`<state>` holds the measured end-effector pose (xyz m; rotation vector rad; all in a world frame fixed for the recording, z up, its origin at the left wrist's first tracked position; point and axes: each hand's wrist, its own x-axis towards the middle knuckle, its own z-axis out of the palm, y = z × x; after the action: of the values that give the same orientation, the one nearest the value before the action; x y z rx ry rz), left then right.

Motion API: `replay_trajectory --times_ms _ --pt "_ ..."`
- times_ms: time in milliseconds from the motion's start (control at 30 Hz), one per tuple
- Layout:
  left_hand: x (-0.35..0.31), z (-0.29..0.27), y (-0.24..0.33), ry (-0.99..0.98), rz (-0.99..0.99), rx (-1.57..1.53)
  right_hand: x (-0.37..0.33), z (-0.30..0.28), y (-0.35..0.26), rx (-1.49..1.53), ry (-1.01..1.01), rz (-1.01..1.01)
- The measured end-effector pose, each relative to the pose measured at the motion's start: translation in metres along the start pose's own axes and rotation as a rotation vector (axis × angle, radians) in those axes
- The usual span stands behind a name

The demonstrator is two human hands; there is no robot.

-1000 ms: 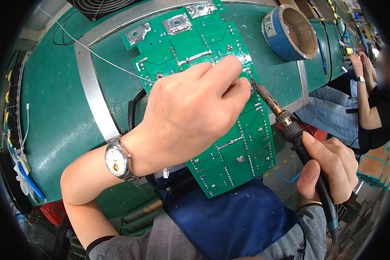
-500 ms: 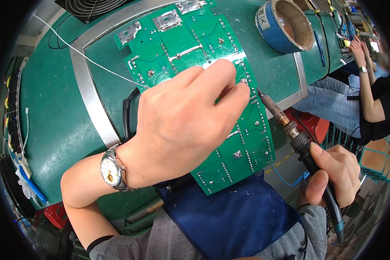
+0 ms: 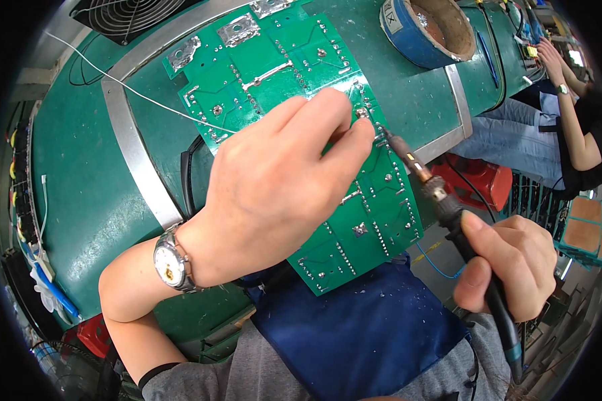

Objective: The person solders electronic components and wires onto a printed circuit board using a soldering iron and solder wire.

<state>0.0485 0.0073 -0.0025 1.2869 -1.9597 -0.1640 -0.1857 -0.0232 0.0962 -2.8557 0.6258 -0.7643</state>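
Observation:
A large green circuit board [image 3: 264, 60], its solder side up, rests on the edge of the green bench and reaches toward my lap. My left hand [image 3: 284, 177] is over its middle, fingers closed in a pinch on a thin pale solder wire [image 3: 114, 78] that trails in from the upper left. The wire's end is hidden by the fingers. My right hand [image 3: 512, 260] grips a soldering iron [image 3: 441, 200] by its black handle. Its dark tip is at the pins along the board's right edge, close to my left fingertips; whether it touches cannot be made out.
A blue round tub [image 3: 428, 33] stands at the back right, near a blue pen [image 3: 492, 63]. A fan grille [image 3: 130, 13] is at the upper left. Metal strips [image 3: 137, 154] cross the bench. At right, a co-worker [image 3: 568, 127] sits near a red stool [image 3: 471, 184].
The soldering iron's tip has moved left, from just off the board's edge to the pins there. My left hand keeps its pinch on the solder wire. The whole view has shifted slightly.

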Motion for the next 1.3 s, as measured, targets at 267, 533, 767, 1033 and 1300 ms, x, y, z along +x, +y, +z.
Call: replay_trajectory --times_ms 267,533,767,1033,1300 --pt "-0.006 0.0 0.01 0.004 0.004 -0.013 -0.015 -0.014 -0.008 0.003 -0.032 0.092" --pt "-0.005 0.005 0.009 0.031 0.033 -0.033 -0.018 -0.006 -0.002 0.076 -0.02 0.051" --pt "-0.002 0.005 0.01 -0.063 0.048 0.027 -0.016 0.002 -0.002 0.009 0.012 -0.003" --pt "-0.006 -0.007 0.018 -0.073 0.032 0.006 -0.021 -0.02 -0.003 0.063 -0.073 0.064" --pt "-0.009 0.003 0.018 -0.084 0.089 -0.005 -0.029 -0.016 -0.005 0.088 -0.056 0.056"
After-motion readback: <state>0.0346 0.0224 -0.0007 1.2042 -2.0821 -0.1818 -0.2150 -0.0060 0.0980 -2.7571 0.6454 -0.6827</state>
